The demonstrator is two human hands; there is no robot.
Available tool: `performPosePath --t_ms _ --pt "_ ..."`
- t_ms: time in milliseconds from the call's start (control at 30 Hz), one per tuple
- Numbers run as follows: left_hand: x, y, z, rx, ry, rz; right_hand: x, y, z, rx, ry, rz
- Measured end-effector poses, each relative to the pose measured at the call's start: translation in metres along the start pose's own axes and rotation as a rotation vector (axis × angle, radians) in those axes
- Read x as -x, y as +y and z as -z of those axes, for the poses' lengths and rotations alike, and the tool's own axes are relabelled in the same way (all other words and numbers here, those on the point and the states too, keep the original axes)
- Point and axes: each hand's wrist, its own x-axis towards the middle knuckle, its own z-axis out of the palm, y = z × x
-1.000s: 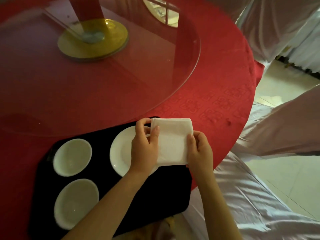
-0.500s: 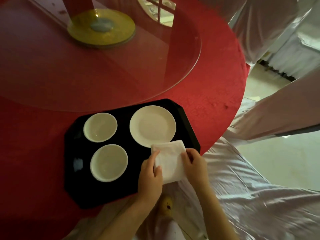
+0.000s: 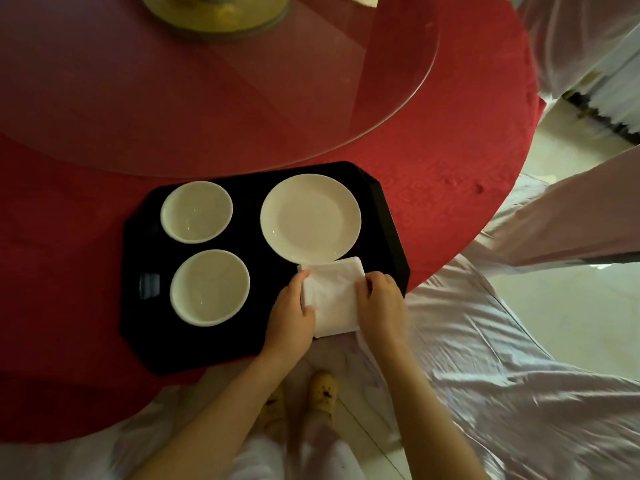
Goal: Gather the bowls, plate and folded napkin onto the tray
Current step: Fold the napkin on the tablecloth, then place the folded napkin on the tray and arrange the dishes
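Both hands are on the napkin (image 3: pixel 331 296) at the tray's (image 3: pixel 221 355) 5 o'clock corner, just under the plate (image 3: pixel 310 218): left hand (image 3: pixel 291 318) and right hand (image 3: pixel 380 306) pinching its side edges. Bowls (image 3: pixel 196 212) sit around 9.

I count two bowls on my tray (image 3: pixel 384 216): one at the far left (image 3: pixel 196 212) and one nearer to me (image 3: pixel 210 287). There is one plate (image 3: pixel 310 218), one folded napkin (image 3: pixel 333 295) and just the one black tray under them all. Two hands of mine are in sight, my left hand (image 3: pixel 290 322) and my right hand (image 3: pixel 381 306). One round glass turntable (image 3: pixel 214 98) sits on the one red table (image 3: pixel 450 174). Two yellow shoes (image 3: pixel 323 389) show below.
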Motion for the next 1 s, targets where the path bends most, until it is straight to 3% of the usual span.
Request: performPosePath --t_ms 167,400,633,1000 --pt "0.003 -0.002 0.003 -0.107 0.067 -0.017 0.0 0.002 0.002 -0.008 0.015 0.055" --pt "-0.022 0.019 0.008 -0.054 0.226 0.015 -0.046 -0.015 0.029 -0.015 0.119 0.233" --pt "-0.052 0.023 0.009 0.051 0.327 0.205 -0.085 -0.028 0.021 0.324 -0.084 0.495" --pt "-0.067 0.022 0.011 0.018 0.379 0.099 -0.092 -0.014 0.016 0.488 -0.054 0.521"
